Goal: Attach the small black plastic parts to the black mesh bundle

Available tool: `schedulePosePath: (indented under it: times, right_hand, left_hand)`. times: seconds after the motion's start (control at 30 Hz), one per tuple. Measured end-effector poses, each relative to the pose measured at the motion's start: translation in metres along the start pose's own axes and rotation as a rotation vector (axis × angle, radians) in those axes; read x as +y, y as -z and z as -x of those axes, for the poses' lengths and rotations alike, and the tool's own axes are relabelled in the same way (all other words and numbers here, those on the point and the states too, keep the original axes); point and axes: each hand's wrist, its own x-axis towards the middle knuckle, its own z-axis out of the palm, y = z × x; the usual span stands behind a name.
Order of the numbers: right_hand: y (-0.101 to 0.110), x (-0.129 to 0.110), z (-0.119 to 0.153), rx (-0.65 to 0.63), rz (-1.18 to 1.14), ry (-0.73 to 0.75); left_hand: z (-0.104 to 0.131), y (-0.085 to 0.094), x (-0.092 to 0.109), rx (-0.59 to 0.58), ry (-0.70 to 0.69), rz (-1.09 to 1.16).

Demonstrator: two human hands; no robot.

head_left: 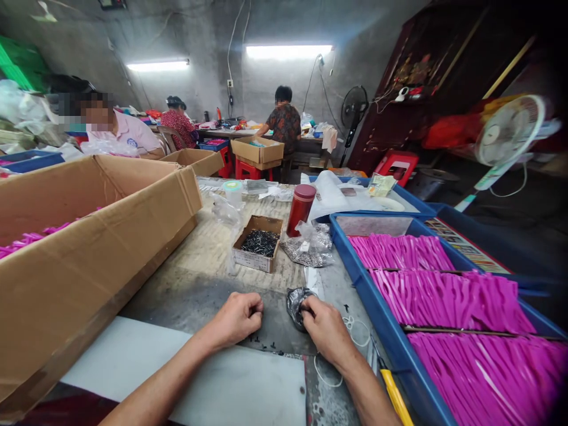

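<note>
Note the black plastic bag [294,304] just below the frame's centre, against the left side of the right hand [323,326], with its fingers bent, grip uncertain, and the left hand [238,318] apart, farther left, curled closed, contents hidden.

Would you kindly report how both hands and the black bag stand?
Left hand curled shut, any contents hidden. Right hand touching black bag. String looped beside right wrist.
</note>
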Motion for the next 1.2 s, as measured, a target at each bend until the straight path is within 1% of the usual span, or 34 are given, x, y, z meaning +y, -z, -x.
schedulePosePath:
  times: [0.07, 0.13, 0.27, 0.4, 0.5, 0.7, 0.77, 0.87, 1.2]
  right_hand:
    - [0.001, 0.000, 0.000, 0.008, -0.055, -0.012]
    - [0.002, 0.000, 0.000, 0.015, -0.107, -0.021]
    - [0.004, 0.001, 0.001, 0.030, -0.168, -0.021]
    - [0.006, 0.003, 0.001, 0.043, -0.190, -0.008]
    - [0.008, 0.003, 0.001, 0.054, -0.220, -0.015]
    - [0.013, 0.002, 0.002, 0.067, -0.369, -0.004]
    - [0.015, 0.001, 0.003, 0.066, -0.420, 0.008]
    - [0.016, 0.000, 0.004, 0.048, -0.497, 0.020]
    - [0.009, 0.000, 0.009, -0.106, -0.810, 0.015]
  left_hand:
    - [-0.003, -0.001, 0.003, 0.037, 0.040, 0.115]
    - [-0.006, -0.003, 0.006, 0.058, 0.048, 0.237]
    - [-0.015, -0.015, 0.009, 0.038, 0.035, 0.474]
    - [-0.024, -0.029, 0.013, 0.017, 0.041, 0.617]
    - [-0.028, -0.036, 0.018, 0.015, 0.026, 0.734]
    - [-0.029, -0.039, 0.026, -0.044, 0.047, 0.987]
    - [-0.028, -0.038, 0.026, -0.057, 0.031, 1.070]
    - [-0.027, -0.037, 0.025, -0.076, -0.018, 1.112]
    - [-0.025, -0.039, 0.019, -0.118, -0.114, 1.066]
